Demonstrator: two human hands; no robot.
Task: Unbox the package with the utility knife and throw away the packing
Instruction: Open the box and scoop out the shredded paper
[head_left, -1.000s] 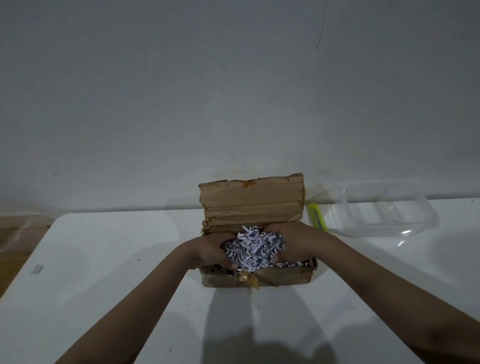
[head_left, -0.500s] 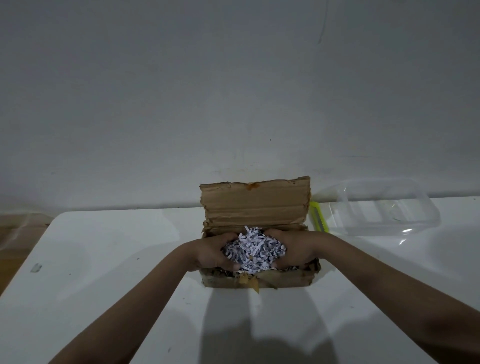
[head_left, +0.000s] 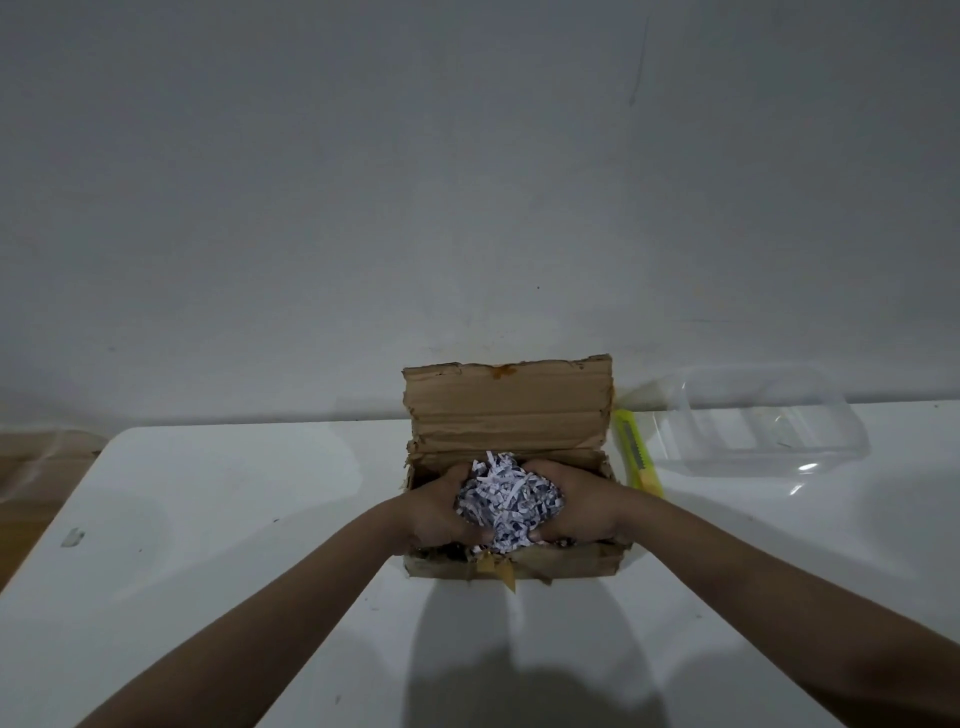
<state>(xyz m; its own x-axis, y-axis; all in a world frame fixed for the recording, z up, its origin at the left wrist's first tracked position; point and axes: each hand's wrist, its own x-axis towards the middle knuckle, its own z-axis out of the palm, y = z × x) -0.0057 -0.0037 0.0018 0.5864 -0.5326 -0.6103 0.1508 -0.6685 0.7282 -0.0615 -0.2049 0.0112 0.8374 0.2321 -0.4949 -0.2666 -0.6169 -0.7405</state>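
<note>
The brown cardboard box (head_left: 511, 564) sits open on the white counter (head_left: 218, 499), its torn lid flap standing upright at the far side. The cutting step looks finished: the yellow utility knife (head_left: 638, 457) lies flat on the counter just beside the box's right wall, untouched. The step in hand is clearing out the packing. Both hands are down in the box, cupped round a bundle of white shredded paper (head_left: 506, 501). The left hand (head_left: 441, 512) curls its fingers against the bundle's left side and the right hand (head_left: 579, 506) does the same on the right, so the wad is squeezed between them, thumbs nearly meeting at the near edge. More dark shreds show along the box's near wall below the hands. Whether anything else lies beneath the paper cannot be told.

The next move, as I judge it, calls for lifting the bundle clear while keeping the squeeze firm, since loose strips would shed easily. No bin is visible; a clear plastic container (head_left: 763, 423) stands to the right, well apart from the hands.
</note>
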